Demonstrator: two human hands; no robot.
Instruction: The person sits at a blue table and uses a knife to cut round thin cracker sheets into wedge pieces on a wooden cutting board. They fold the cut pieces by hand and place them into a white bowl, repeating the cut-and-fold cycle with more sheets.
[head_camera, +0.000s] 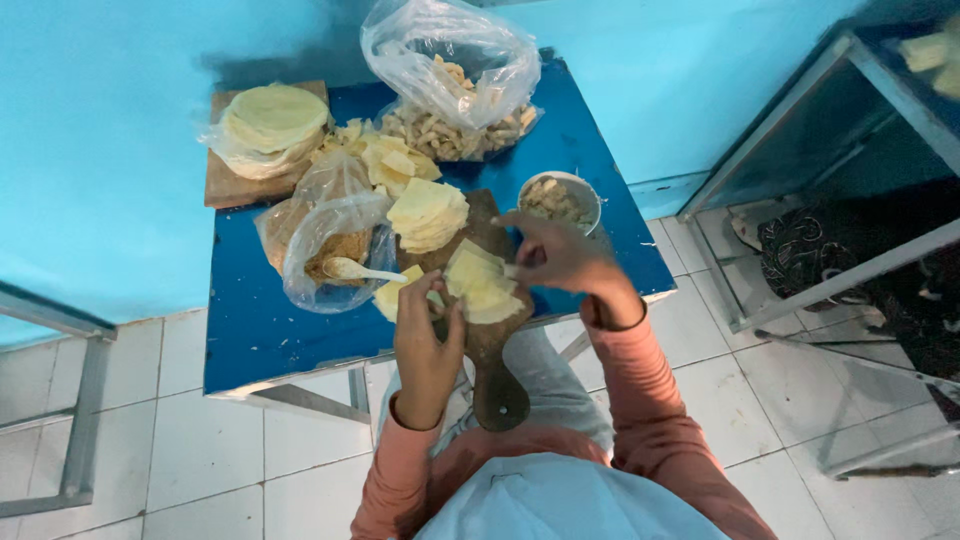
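Left hand grasping wrapper; right hand pinching filling, bowl at 1 o'clock. Unfilled wrappers stacked at 12; none folded visible.

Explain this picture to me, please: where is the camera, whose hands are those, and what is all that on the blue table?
The camera sits on a person's head and looks straight down, so both hands are that person's own. There is no machine here, only bare hands. The left hand touches pale dough wrappers on a dark wooden board with a handle. The right hand reaches toward the same stack of wrappers; whether it pinches one I cannot tell. On the blue table lie a second pile of wrappers, a small bowl of filling, a spoon resting on a plastic bag, a larger clear bag of pale pieces, and a stack of round sheets on another board.
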